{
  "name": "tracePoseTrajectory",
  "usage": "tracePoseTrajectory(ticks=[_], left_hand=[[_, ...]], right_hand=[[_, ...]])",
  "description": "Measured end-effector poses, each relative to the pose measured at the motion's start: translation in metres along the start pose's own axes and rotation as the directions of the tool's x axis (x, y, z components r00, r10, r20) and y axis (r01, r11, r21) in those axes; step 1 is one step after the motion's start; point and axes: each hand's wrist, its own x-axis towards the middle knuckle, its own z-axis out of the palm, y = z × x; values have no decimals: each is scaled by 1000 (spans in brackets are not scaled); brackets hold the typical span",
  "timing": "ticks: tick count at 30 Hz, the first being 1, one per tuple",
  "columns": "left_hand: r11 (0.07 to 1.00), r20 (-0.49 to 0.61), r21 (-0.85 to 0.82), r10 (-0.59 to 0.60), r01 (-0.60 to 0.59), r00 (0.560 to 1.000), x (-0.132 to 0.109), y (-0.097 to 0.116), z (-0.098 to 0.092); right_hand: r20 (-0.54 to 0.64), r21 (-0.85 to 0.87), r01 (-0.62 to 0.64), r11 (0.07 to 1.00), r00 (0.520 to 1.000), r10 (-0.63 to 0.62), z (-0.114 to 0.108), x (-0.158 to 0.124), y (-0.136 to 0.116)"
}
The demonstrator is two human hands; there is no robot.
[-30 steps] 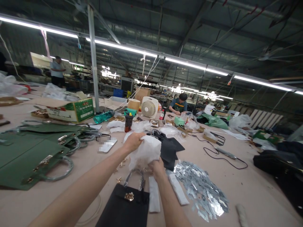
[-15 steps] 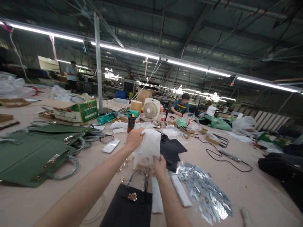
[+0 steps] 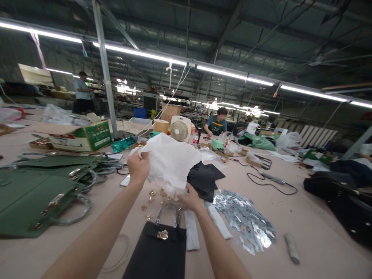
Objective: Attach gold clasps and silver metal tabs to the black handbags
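Observation:
My left hand [image 3: 138, 167] is closed on the left edge of a thin white sheet of tissue paper [image 3: 173, 157], held up and spread above the table. At its lower right corner, my right hand [image 3: 190, 197] has its fingers closed on the edge, partly blurred. Below the sheet lies a black handbag [image 3: 158, 250] with a gold clasp and a plastic-wrapped handle. Gold-coloured metal fittings [image 3: 151, 193] are scattered just beyond the handle. White folded strips [image 3: 192, 231] rest right of the bag, partly behind my right forearm.
Green handbags [image 3: 37, 197] with wrapped handles lie at left. To the right are black pieces [image 3: 205, 178], a heap of flat metal plates [image 3: 247, 221] and a corded tool [image 3: 271, 177]. A fan [image 3: 180, 130] stands at the back; a co-worker [image 3: 216, 123] sits beyond.
The white sheet has opened out wider, as my left hand moved left and away from my right hand. The whole view has shifted slightly to the right.

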Motion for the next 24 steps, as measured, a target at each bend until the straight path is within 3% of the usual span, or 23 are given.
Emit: tracePoseTrajectory(ticks=[4, 8, 11, 14, 19, 24], left_hand=[[956, -159, -204, -247, 213, 956, -21, -20, -13], [872, -182, -369, -406, 321, 895, -65, -40, -41], [704, -119, -510, -628, 495, 769, -112, -57, -65], [569, -21, -525, -752, 632, 659, -163, -76, -84], [475, 72, -475, -818, 741, 570, -233, -98, -98], [370, 165, -407, -869, 835, 466, -267, -106, -97]], right_hand=[[19, -70, 32, 997, 999, -31, 3, -2, -8], [27, -91, 126, 988, 992, -124, 0, 8, -28], [19, -87, 200, 976, 980, -199, 0, 19, -47], [-12, -77, 253, 964, 967, -254, 2, 29, -65], [-57, -61, 310, 949, 948, -313, 2, 41, -94], [-120, -12, 316, 949, 942, -315, -7, 40, -122]])
